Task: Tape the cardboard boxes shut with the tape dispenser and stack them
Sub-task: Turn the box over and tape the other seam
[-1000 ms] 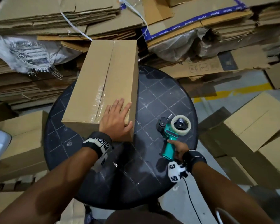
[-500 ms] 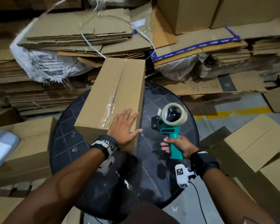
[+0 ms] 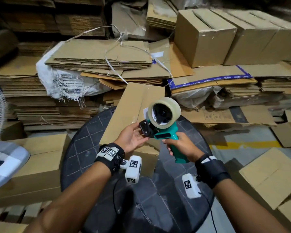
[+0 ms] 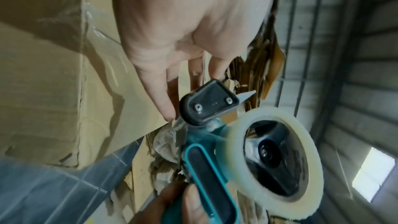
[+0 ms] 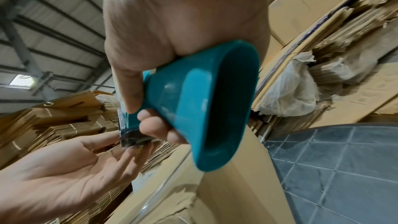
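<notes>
The tape dispenser (image 3: pixel 165 130) is gripped by its handle in the right hand (image 3: pixel 180 145), above the box (image 3: pixel 133 111) (on the round worktop (image 3: pixel 84 152)). Its black front is touched by the left hand's (image 3: pixel 133 138) straight fingers (image 4: pixel 159 94).

The head camera looks forward and down from above at the round dark tiled surface (image 3: pixel 84 148). Both wrist cameras sit very near, facing along each palm and upward toward the roof. All three views share the teal plastic tape dispenser (image 3: pixel 165 130) (image 4: pixel 206 168) (image 5: pixel 204 108).

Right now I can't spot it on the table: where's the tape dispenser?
Head view, centre: tape dispenser raised above the cardboard box, right hand gripping its handle, left hand at its front.
</notes>
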Demonstrator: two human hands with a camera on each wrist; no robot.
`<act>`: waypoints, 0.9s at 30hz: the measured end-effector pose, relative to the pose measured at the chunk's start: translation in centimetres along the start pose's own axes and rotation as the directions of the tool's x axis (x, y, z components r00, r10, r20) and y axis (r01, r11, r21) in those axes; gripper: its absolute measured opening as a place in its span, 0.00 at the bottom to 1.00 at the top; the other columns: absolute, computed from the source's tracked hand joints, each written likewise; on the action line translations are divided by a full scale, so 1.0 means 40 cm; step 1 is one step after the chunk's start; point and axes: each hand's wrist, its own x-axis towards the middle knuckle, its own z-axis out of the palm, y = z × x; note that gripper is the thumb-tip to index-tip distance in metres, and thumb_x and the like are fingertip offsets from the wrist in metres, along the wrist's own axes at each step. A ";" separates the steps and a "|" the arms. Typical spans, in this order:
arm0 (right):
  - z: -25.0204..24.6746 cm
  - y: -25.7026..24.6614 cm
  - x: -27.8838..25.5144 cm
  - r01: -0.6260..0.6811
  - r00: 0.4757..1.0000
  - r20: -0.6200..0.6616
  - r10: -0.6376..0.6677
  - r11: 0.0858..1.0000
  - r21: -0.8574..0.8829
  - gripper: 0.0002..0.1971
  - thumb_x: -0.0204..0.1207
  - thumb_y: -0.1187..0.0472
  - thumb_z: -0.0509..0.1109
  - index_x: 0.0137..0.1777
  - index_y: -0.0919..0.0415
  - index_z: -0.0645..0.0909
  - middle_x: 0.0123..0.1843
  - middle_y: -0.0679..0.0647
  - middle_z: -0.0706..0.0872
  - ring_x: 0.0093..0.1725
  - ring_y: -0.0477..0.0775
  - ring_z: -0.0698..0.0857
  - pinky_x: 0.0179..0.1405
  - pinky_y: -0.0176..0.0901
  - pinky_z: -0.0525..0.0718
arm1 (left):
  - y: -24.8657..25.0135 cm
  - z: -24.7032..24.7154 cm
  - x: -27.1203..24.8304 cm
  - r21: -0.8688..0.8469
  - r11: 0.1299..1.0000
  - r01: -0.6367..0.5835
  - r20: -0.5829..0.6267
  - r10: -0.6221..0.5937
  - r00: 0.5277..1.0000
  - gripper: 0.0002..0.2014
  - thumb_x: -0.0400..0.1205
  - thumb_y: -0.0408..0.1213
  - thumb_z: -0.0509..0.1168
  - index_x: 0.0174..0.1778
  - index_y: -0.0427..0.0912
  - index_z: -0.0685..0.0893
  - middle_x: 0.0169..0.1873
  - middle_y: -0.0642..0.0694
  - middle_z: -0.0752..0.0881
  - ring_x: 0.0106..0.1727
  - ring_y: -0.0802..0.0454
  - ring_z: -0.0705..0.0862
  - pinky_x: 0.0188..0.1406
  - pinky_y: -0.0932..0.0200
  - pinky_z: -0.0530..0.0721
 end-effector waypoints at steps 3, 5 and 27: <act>0.045 -0.027 0.016 0.005 1.000 0.022 -0.004 0.997 -0.072 0.07 0.80 0.64 0.73 0.50 0.66 0.79 0.32 0.59 0.83 0.26 0.54 0.80 0.27 0.42 0.80 | 0.020 -0.059 -0.007 -0.177 0.983 0.048 -0.010 -0.051 0.999 0.11 0.90 0.38 0.59 0.62 0.38 0.80 0.62 0.30 0.85 0.61 0.37 0.86 0.52 0.46 0.86; 0.076 -0.039 0.027 -0.003 0.999 0.039 0.008 0.994 -0.107 0.07 0.80 0.63 0.73 0.51 0.67 0.79 0.34 0.60 0.83 0.28 0.54 0.81 0.28 0.43 0.81 | 0.026 -0.098 -0.011 -0.220 0.974 0.052 -0.015 -0.056 0.998 0.09 0.89 0.36 0.59 0.61 0.36 0.80 0.59 0.30 0.85 0.60 0.38 0.86 0.52 0.47 0.86; 0.331 -0.132 0.061 -0.009 0.993 0.112 0.048 0.946 -0.323 0.07 0.80 0.65 0.73 0.51 0.69 0.81 0.37 0.65 0.83 0.31 0.60 0.80 0.28 0.44 0.82 | 0.096 -0.347 -0.092 -0.286 0.958 -0.019 0.117 0.054 0.992 0.12 0.89 0.29 0.56 0.65 0.28 0.79 0.63 0.28 0.84 0.59 0.38 0.87 0.49 0.48 0.92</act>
